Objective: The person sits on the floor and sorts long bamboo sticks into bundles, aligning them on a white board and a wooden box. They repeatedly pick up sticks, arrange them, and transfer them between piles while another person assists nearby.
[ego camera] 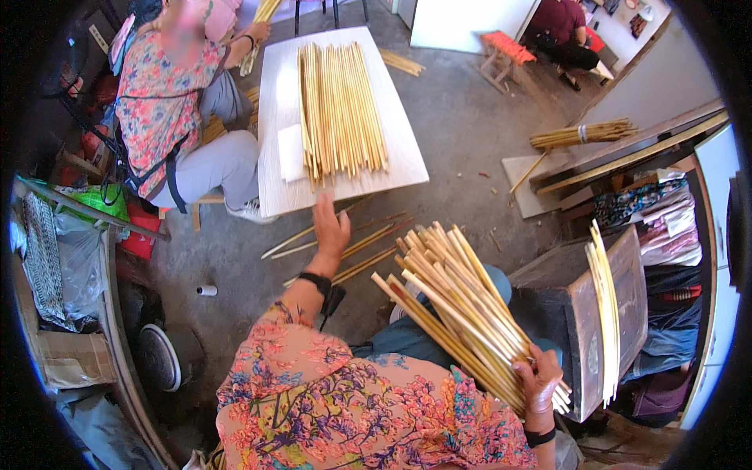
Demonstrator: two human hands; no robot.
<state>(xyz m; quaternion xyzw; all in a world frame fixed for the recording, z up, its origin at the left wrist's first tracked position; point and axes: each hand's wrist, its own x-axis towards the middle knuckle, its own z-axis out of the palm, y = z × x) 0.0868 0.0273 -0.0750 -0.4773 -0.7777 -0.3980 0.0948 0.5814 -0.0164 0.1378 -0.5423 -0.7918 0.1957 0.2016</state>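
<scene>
My right hand (pixel 539 379) grips the lower end of a bundle of peeled plant stalks (pixel 458 299), which fans out slanting across my lap. My left hand (pixel 330 229) reaches forward with its thumb apart and nothing visible in it. Its slightly blurred fingertips are at the near edge of a white wood-grain table (pixel 405 170), just below the ends of a layer of straight yellow stalks (pixel 341 111). A folded white sheet (pixel 291 154) lies on that table, at the left of the layer and partly under it.
A co-worker (pixel 170 111) sits left of the table, holding stalks. Loose stalks (pixel 364 249) lie on the floor. More stalks (pixel 605 317) rest on a dark wooden box (pixel 631 299) at right. Beyond are a tied bundle (pixel 581 133), a red-topped stool (pixel 506 48) and another person (pixel 558 29).
</scene>
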